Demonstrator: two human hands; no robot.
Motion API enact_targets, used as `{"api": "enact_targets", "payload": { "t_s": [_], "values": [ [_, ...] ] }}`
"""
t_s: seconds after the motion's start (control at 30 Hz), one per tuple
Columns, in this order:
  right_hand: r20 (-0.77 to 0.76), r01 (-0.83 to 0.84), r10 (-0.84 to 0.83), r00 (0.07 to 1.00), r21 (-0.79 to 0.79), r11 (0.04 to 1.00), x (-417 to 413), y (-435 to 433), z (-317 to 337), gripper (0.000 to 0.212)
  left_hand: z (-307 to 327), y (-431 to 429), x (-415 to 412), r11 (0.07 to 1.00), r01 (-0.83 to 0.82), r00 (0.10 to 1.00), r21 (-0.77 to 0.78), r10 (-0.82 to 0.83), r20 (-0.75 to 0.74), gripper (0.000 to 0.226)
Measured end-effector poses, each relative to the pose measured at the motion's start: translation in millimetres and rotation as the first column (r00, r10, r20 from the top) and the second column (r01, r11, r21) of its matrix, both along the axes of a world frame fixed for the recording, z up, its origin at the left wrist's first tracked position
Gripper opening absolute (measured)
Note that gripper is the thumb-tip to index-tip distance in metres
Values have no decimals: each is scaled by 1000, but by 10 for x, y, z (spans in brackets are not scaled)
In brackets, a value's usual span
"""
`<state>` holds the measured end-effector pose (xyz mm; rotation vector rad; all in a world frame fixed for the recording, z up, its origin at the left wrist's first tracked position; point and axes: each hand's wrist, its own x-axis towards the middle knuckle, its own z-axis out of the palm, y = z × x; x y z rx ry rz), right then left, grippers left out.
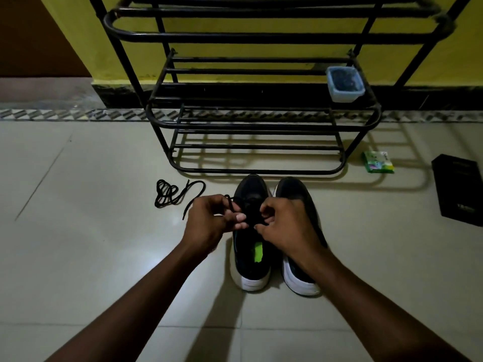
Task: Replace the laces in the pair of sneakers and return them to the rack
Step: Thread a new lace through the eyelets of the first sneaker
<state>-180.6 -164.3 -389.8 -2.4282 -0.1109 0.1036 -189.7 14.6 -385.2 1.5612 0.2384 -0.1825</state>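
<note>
So the person's left grip [211,218] is pinching a black lace [230,202] just above the left sneaker [251,259], fingers curled tight, and the right grip [285,226] is curling round that same lace at the shoe's throat. Both sneakers are sitting side by side on the floor [91,257], the right sneaker [298,189] touching its mate, right in front of the rack [261,125]. A loose lace [167,192] is lying on the tiles just left of them.

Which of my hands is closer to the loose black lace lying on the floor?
Left. The left hand is just right of the loose lace, at the left sneaker's edge; the right hand is farther right, across that sneaker.
</note>
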Motion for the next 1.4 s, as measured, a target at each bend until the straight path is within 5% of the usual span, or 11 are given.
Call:
{"api": "enact_targets", "payload": {
  "t_s": [0.5,0.8,1.2,1.4],
  "values": [
    [-309,308,-180,934,440,843,14,-179,-290,20,-77,-339,16,932,100,995,349,-88,-51,10],
    [-307,298,-166,937,459,837,12,-182,-322,20,-58,-395,-28,808,118,987,577,-157,18,9],
    [-324,316,-171,930,471,824,15,-178,-355,21,-111,-404,-9,770,140,977,623,-209,38,11],
    [-312,323,-186,932,481,815,3,-164,-352,21,-111,-400,27,636,147,939,758,-331,96,4]
  ]
}}
